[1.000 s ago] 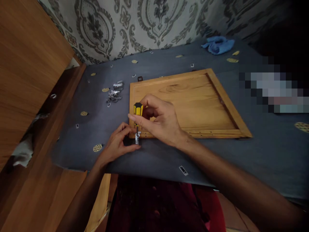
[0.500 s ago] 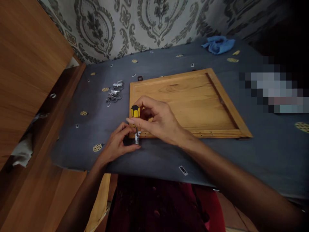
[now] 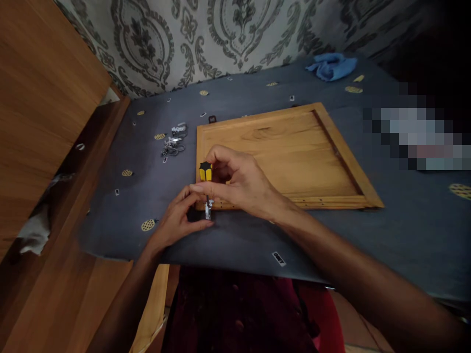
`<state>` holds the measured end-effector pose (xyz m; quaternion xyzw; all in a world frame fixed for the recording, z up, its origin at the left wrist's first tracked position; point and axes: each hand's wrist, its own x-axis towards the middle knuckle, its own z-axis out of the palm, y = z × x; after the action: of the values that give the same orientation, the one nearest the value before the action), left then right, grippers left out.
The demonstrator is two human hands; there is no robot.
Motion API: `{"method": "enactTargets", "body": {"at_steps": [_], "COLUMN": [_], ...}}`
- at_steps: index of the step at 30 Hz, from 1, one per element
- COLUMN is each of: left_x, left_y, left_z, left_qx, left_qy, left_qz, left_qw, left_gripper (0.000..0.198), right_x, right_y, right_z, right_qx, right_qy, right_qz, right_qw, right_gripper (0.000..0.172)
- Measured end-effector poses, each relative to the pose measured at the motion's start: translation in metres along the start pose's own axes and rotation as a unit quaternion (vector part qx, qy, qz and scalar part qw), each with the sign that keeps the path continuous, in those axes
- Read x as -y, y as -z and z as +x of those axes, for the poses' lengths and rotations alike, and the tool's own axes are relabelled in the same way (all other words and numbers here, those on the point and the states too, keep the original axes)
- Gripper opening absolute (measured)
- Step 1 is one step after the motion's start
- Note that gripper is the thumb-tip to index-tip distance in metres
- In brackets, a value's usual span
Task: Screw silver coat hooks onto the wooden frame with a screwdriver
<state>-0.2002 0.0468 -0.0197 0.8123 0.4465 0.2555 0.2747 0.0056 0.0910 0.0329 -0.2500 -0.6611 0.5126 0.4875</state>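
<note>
Right hand's (image 3: 245, 184) thumb has dropped, nudging the screwdriver (image 3: 206, 171) left: yellow-and-black, near upright, shaft down to a silver hinge (image 3: 208, 211) at the panel's (image 3: 294, 162) near-left corner, toward the table's (image 3: 239, 250) near edge. Right fingers pinch the handle; left hand (image 3: 178, 215), half spread, grips the hinge.

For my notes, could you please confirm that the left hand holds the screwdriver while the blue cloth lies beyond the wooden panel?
Not quite: the head view shows the right hand holding the screwdriver, while the blue cloth lies beyond the wooden panel.
</note>
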Motion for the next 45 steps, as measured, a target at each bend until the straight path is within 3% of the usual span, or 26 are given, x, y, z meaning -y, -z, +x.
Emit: {"method": "enactTargets", "body": {"at_steps": [5, 7, 12, 15, 23, 37, 45], "left_x": [-0.001, -0.002, -0.003, -0.004, -0.003, -0.001, 0.000], "left_y": [0.000, 0.000, 0.001, 0.001, 0.001, -0.001, -0.001], "left_z": [0.001, 0.001, 0.001, 0.001, 0.001, 0.000, 0.000], "left_qx": [0.002, -0.001, 0.010, 0.014, 0.005, 0.001, -0.003], "left_qy": [0.023, 0.019, 0.018, 0.017, 0.019, 0.017, 0.019], "left_qz": [-0.015, -0.018, -0.022, -0.030, -0.032, -0.013, -0.012], "left_qw": [1.000, 1.000, 1.000, 0.999, 0.999, 1.000, 1.000], "left_gripper": [0.036, 0.036, 0.034, 0.036, 0.034, 0.036, 0.038], "right_x": [0.003, 0.005, 0.009, 0.008, 0.001, -0.003, 0.009], "right_y": [0.004, 0.003, -0.001, 0.000, -0.003, -0.004, 0.009], "right_z": [-0.001, -0.002, -0.002, -0.001, 0.000, -0.003, -0.002], "right_qx": [0.050, 0.052, -0.061, -0.079, -0.051, -0.022, 0.051], "right_qy": [-0.008, -0.004, 0.045, 0.049, 0.059, 0.026, -0.010], "right_qz": [-0.013, -0.005, 0.000, -0.013, -0.042, -0.036, -0.033], "right_qw": [0.999, 0.999, 0.997, 0.996, 0.996, 0.999, 0.998], "right_gripper": [0.010, 0.016, 0.031, 0.030, 0.036, 0.026, 0.015]}}
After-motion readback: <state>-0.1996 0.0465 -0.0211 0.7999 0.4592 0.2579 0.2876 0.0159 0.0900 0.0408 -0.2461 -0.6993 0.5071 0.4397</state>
